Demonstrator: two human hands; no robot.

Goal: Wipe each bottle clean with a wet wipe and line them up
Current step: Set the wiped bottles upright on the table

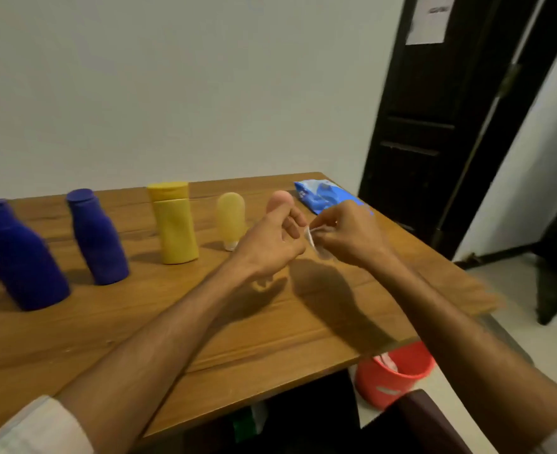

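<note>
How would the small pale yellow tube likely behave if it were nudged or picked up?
The pale yellow tube stands upright on its small whitish cap, so a sideways nudge would probably tip it. It looks small beside the yellow bottle, so likely light. Once down, its rounded body might roll on the table.

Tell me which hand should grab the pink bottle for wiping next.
Probably left. The left hand hovers just in front of the pink bottle, while the right hand pinches the wet wipe and can do the wiping.
</note>
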